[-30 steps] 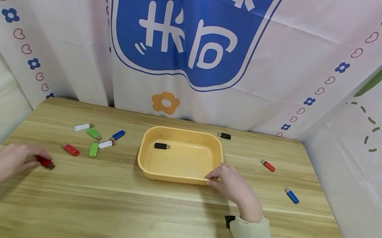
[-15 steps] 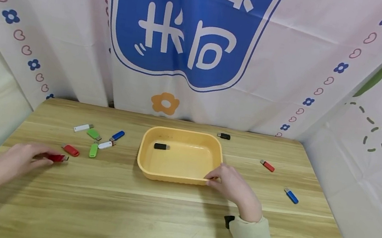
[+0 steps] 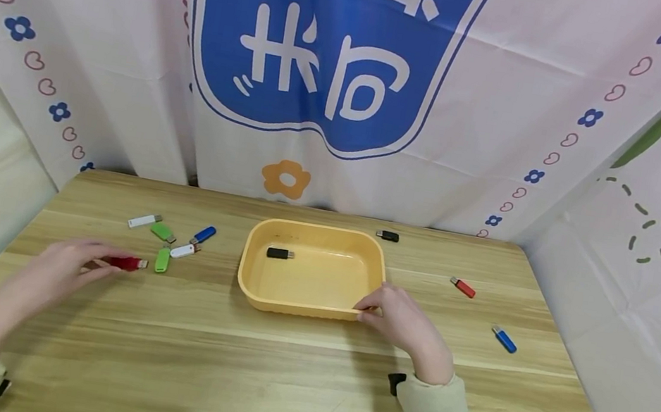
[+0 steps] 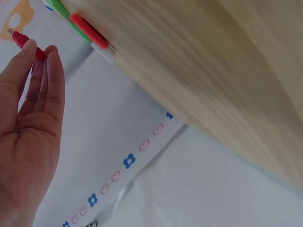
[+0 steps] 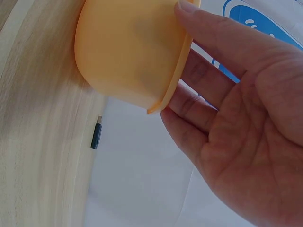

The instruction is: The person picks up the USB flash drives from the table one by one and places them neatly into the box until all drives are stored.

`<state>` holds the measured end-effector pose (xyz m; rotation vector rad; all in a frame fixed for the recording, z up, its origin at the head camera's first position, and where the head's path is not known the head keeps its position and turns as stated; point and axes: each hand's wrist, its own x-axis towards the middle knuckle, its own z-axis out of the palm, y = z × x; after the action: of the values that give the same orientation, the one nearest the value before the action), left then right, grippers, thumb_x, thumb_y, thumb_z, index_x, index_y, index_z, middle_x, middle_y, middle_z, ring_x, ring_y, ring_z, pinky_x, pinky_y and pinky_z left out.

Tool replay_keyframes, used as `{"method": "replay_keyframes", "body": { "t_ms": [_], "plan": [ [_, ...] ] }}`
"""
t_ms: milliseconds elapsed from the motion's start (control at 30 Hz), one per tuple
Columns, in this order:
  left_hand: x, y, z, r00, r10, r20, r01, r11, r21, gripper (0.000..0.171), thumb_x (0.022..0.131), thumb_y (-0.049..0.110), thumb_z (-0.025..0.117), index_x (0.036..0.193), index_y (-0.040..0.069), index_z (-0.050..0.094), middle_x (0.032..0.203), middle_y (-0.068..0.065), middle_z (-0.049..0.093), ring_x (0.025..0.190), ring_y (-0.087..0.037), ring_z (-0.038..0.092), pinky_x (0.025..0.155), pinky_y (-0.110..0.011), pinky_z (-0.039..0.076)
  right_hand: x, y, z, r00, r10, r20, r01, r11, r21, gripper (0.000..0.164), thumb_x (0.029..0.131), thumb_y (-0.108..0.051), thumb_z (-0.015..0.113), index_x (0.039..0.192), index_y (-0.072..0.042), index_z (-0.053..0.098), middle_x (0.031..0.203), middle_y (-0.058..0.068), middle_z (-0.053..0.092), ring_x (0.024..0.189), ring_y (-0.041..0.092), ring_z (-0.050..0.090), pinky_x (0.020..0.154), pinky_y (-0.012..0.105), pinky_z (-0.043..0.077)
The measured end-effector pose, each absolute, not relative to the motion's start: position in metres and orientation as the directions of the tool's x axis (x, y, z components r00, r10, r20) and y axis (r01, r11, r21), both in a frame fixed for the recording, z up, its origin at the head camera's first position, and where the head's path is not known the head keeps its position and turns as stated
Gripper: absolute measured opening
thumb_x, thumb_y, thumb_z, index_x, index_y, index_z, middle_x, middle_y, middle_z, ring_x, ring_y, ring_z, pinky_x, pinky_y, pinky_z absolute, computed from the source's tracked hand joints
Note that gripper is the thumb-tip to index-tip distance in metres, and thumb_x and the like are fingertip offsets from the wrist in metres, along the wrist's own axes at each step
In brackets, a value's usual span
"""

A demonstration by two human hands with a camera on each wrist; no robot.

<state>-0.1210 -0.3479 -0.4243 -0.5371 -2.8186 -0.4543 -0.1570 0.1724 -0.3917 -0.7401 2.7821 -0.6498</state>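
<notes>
My left hand (image 3: 68, 263) pinches a red USB stick (image 3: 131, 263) by its body, its metal plug pointing right. In the left wrist view the held stick shows between thumb and fingertips, above the tabletop. A second red USB stick (image 4: 89, 30) lies on the table close by, hidden behind the hand in the head view. My right hand (image 3: 405, 324) grips the near right corner of a yellow plastic box (image 3: 308, 311), thumb on one side of the rim and fingers on the other. Inside the box lies a black USB stick (image 3: 280, 253).
Left of the box lie two green USB sticks (image 3: 162, 259), a blue one (image 3: 204, 235) and two white ones (image 3: 184, 251). To its right are a black stick (image 3: 389, 236), a red stick (image 3: 463, 287) and a blue stick (image 3: 504, 339). Printed cloth (image 3: 498, 117) hangs behind the table.
The left hand has moved right and away from me with the red USB stick, now covering the other red one. The right hand and the box stay where they were.
</notes>
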Motion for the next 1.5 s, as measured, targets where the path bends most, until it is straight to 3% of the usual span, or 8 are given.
{"method": "replay_keyframes", "body": {
  "t_ms": [267,500,600,833,1067,1300,1500],
  "plan": [
    [-0.127,-0.324,-0.423,-0.873,0.335,0.356,0.438,0.860,0.264,0.036,0.077,0.002,0.080,0.112,0.008,0.074,0.106,-0.018,0.075,0.088,-0.033,0.072,0.072,-0.048,0.059,-0.157,0.173,-0.392,-0.854,-0.515,-0.066,-0.433,0.777,-0.457,0.011,0.088,-0.009,0.074,0.097,-0.011,0.080,0.099,0.000,0.077,0.095,0.015,0.065,0.083,0.033,0.056],
    [-0.134,-0.293,-0.420,-0.822,0.377,0.427,0.513,0.816,0.267,0.037,0.075,0.000,0.082,0.110,0.008,0.074,0.102,-0.013,0.075,0.080,-0.022,0.070,0.065,-0.035,0.060,-0.157,0.173,-0.391,-0.856,-0.512,-0.069,-0.425,0.774,-0.469,0.011,0.088,-0.008,0.074,0.097,-0.011,0.080,0.099,0.001,0.077,0.094,0.016,0.065,0.082,0.034,0.056],
    [-0.137,-0.280,-0.420,-0.807,0.388,0.444,0.535,0.800,0.272,0.035,0.075,-0.001,0.082,0.108,0.008,0.075,0.101,-0.012,0.075,0.082,-0.022,0.070,0.066,-0.035,0.061,-0.158,0.173,-0.391,-0.853,-0.518,-0.060,-0.435,0.770,-0.466,0.011,0.088,-0.007,0.073,0.097,-0.010,0.080,0.099,0.002,0.077,0.094,0.016,0.065,0.082,0.033,0.056],
    [-0.140,-0.257,-0.418,-0.819,0.373,0.437,0.527,0.789,0.315,0.033,0.081,0.001,0.078,0.112,0.007,0.073,0.110,-0.016,0.073,0.096,-0.034,0.071,0.075,-0.049,0.060,-0.158,0.173,-0.391,-0.851,-0.522,-0.057,-0.439,0.766,-0.470,0.011,0.088,-0.007,0.074,0.097,-0.009,0.080,0.099,0.002,0.077,0.094,0.017,0.066,0.082,0.033,0.057],
    [-0.147,-0.242,-0.422,-0.802,0.371,0.468,0.549,0.766,0.333,0.032,0.082,0.002,0.078,0.113,0.009,0.074,0.108,-0.012,0.072,0.091,-0.026,0.070,0.071,-0.042,0.060,-0.157,0.172,-0.391,-0.856,-0.513,-0.070,-0.424,0.772,-0.473,0.012,0.088,-0.008,0.074,0.098,-0.010,0.080,0.099,0.001,0.078,0.095,0.016,0.065,0.083,0.033,0.057],
    [-0.152,-0.223,-0.420,-0.835,0.355,0.422,0.519,0.764,0.384,0.029,0.086,0.005,0.075,0.114,0.011,0.075,0.114,-0.013,0.071,0.101,-0.031,0.070,0.079,-0.047,0.060,-0.158,0.173,-0.392,-0.852,-0.520,-0.060,-0.436,0.768,-0.469,0.011,0.088,-0.008,0.074,0.097,-0.010,0.080,0.099,0.001,0.078,0.094,0.016,0.066,0.082,0.034,0.057],
    [-0.159,-0.203,-0.417,-0.805,0.356,0.474,0.556,0.730,0.397,0.028,0.085,0.004,0.076,0.112,0.010,0.076,0.109,-0.009,0.073,0.092,-0.024,0.070,0.074,-0.040,0.060,-0.158,0.173,-0.392,-0.851,-0.522,-0.056,-0.439,0.766,-0.469,0.011,0.088,-0.009,0.074,0.097,-0.010,0.080,0.099,0.001,0.078,0.096,0.016,0.067,0.083,0.034,0.057]
  ]
}}
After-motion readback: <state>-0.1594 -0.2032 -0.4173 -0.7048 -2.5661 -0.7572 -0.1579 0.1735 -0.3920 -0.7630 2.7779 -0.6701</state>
